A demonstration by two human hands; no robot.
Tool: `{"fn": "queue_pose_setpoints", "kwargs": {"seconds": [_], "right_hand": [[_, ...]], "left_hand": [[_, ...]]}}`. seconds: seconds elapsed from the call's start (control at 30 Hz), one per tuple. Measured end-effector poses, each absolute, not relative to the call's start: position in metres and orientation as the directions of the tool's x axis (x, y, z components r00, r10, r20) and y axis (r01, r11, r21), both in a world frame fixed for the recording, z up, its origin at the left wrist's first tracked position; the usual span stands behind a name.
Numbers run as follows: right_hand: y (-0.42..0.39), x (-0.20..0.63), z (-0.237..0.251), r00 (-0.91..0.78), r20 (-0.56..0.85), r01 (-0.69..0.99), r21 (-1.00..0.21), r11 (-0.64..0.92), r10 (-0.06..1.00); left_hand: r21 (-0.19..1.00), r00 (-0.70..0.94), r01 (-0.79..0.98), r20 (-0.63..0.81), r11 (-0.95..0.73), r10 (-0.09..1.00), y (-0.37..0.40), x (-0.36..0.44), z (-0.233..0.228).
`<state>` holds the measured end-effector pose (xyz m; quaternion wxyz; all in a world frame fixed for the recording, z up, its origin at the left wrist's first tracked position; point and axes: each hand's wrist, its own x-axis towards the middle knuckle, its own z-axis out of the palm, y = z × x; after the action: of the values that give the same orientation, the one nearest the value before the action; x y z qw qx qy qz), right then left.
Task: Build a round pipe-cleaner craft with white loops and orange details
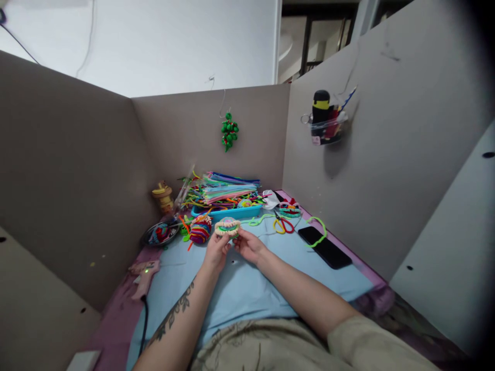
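Observation:
Over the middle of the blue cloth, a small pipe-cleaner craft piece (pixel 228 226) is held up between both hands. It has bumpy cream edges with green and a little pink between them. My left hand (pixel 217 250) pinches its lower left side, thumb in front. At the lower right side, my right hand (pixel 248 245) grips the same piece by its edge. Fingers behind the piece are partly hidden. Just left of it sits a striped multicoloured pipe-cleaner ball (pixel 200 230). A light green pipe cleaner (pixel 260 221) lies behind the right hand.
A blue tray (pixel 232 212) heaped with pipe cleaners stands at the back. Scissors (pixel 284 225) and a black phone (pixel 327 248) lie to the right. On the left are a pink glue gun (pixel 145 275) and a round dish (pixel 149 238). Grey panels (pixel 336 196) enclose the table.

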<state>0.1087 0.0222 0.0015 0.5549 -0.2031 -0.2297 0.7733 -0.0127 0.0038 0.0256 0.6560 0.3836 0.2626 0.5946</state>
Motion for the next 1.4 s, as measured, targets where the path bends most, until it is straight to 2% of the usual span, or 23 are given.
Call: {"fn": "queue_pose_setpoints", "kwargs": {"seconds": [0.17,0.47,0.57,0.63,0.7,0.73,0.77,0.83,0.9,1.0,1.17,1.4], "right_hand": [[0.017,0.105,0.003,-0.276,-0.025,-0.736,-0.637,-0.228,0.961],[0.015,0.106,0.005,-0.232,0.032,-0.635,-0.762,-0.126,0.972],[0.014,0.104,0.003,-0.118,0.070,-0.463,-0.886,0.008,0.991],[0.011,0.104,0.004,0.096,0.178,-0.230,-0.953,0.196,0.979],[0.005,0.105,0.009,0.257,0.413,0.090,-0.911,0.404,0.874],[0.002,0.107,0.012,0.259,0.543,0.241,-0.837,0.491,0.799],[-0.001,0.108,0.015,0.214,0.653,0.363,-0.744,0.562,0.726],[-0.005,0.110,0.021,0.076,0.778,0.504,-0.569,0.650,0.623],[-0.007,0.112,0.025,-0.013,0.813,0.561,-0.475,0.677,0.582],[-0.005,0.115,0.026,-0.066,0.814,0.592,-0.434,0.679,0.577],[-0.003,0.119,0.027,-0.093,0.803,0.620,-0.416,0.666,0.588],[-0.001,0.123,0.028,-0.121,0.775,0.599,-0.441,0.668,0.620]], "left_hand": [[0.823,0.091,-0.567,0.093,-0.025,0.992,0.006,-0.011,0.023],[0.789,0.087,-0.614,0.027,0.032,0.996,0.005,-0.007,0.023],[0.778,0.061,-0.628,0.036,0.010,0.997,0.006,-0.008,0.022],[0.782,0.047,-0.623,0.048,-0.008,0.998,0.007,-0.008,0.021],[0.793,0.041,-0.609,0.068,-0.029,0.997,0.007,-0.008,0.021],[0.799,0.045,-0.600,0.084,-0.040,0.995,0.006,-0.008,0.021],[0.806,0.053,-0.589,0.104,-0.053,0.993,0.005,-0.007,0.022],[0.816,0.065,-0.572,0.145,-0.082,0.987,0.004,-0.006,0.022],[0.822,0.076,-0.559,0.176,-0.104,0.982,0.003,-0.005,0.022],[0.838,0.065,-0.525,0.215,-0.150,0.974,0.006,-0.005,0.019],[0.876,0.039,-0.427,0.265,-0.224,0.963,0.009,-0.006,0.016],[0.890,0.044,-0.410,0.239,-0.200,0.970,0.005,-0.004,0.019]]}}
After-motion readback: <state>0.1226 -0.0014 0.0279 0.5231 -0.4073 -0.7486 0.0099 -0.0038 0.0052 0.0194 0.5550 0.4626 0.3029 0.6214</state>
